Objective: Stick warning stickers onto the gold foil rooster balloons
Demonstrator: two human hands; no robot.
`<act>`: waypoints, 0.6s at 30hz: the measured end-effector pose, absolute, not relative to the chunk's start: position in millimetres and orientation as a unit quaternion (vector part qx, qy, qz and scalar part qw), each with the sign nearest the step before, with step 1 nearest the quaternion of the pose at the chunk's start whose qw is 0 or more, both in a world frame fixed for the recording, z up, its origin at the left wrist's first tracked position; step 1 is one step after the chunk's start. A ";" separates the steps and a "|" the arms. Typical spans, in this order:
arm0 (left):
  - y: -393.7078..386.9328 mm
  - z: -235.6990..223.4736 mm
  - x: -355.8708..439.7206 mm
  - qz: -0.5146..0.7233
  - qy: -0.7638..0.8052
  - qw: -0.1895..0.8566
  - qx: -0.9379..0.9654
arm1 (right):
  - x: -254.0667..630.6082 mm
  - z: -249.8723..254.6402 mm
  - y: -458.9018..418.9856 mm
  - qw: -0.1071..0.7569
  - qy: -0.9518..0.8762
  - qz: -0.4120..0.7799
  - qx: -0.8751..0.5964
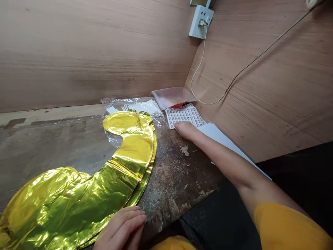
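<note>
My right hand point(184, 130) reaches to the back right and lies at the near edge of a sheet of small printed labels point(187, 115). Its fingers look curled in at that edge, mostly hidden behind the back of the hand. Close to the table's front edge, my left hand point(122, 227) is closed, fingers bent and pressed together, beside a shiny gold foil balloon point(85, 198). Whatever is under those fingers is hidden. The balloon lies flat and uninflated in a curved shape, with more foil layers beneath it.
Behind the balloon's far end lies a clear plastic bag point(140, 104) with white strips. A translucent plastic sleeve point(173, 96) leans in the corner. White paper point(221, 137) lies under my right forearm. A cord point(226, 92) hangs along the wall from a socket point(201, 21).
</note>
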State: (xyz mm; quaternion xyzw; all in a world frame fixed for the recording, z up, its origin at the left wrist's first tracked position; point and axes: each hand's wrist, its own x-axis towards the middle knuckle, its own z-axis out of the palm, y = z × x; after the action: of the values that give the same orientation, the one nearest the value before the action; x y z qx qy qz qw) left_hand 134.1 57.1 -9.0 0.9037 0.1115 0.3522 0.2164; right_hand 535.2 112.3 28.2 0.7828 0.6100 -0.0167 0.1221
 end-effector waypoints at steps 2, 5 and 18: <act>56.0 -9.7 135.7 0.360 0.107 0.213 0.902 | 532.2 24.7 109.4 0.116 0.606 -0.004 0.787; 54.6 -12.2 134.5 0.353 0.113 0.221 0.902 | 532.8 21.1 108.1 0.097 0.598 0.012 0.795; 54.5 -13.7 134.9 0.344 0.131 0.227 0.902 | 563.4 35.2 125.7 0.035 0.561 -0.027 0.827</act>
State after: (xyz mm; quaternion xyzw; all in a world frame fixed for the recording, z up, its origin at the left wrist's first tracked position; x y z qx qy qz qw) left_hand 134.9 54.5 -13.7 0.9018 0.1306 0.3437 0.2273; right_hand 563.4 125.7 35.2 0.8268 0.5607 -0.0273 0.0347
